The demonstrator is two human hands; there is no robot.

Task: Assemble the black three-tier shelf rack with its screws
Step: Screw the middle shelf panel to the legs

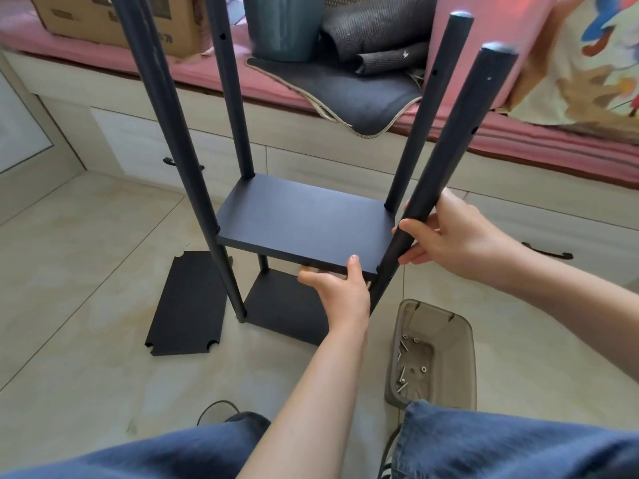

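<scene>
The black rack stands on the tiled floor with four upright poles. Its middle shelf board (297, 223) sits between the poles above the bottom board (287, 311). My left hand (340, 292) grips the middle board's near edge, thumb on top and fingers underneath. My right hand (449, 236) wraps around the near right pole (453, 140) just above that board. A third loose board (192, 304) with notched corners lies flat on the floor to the left. Screws (404, 371) lie in a translucent brown tray (465, 368) at the lower right.
A low bench with a pink cushion (518, 136) and drawers runs along the back. On it sit a cardboard box (114, 19), a teal bin (283, 25) and dark mats (366, 81). My knees in blue jeans fill the bottom edge. A cable (214, 407) lies near my left knee.
</scene>
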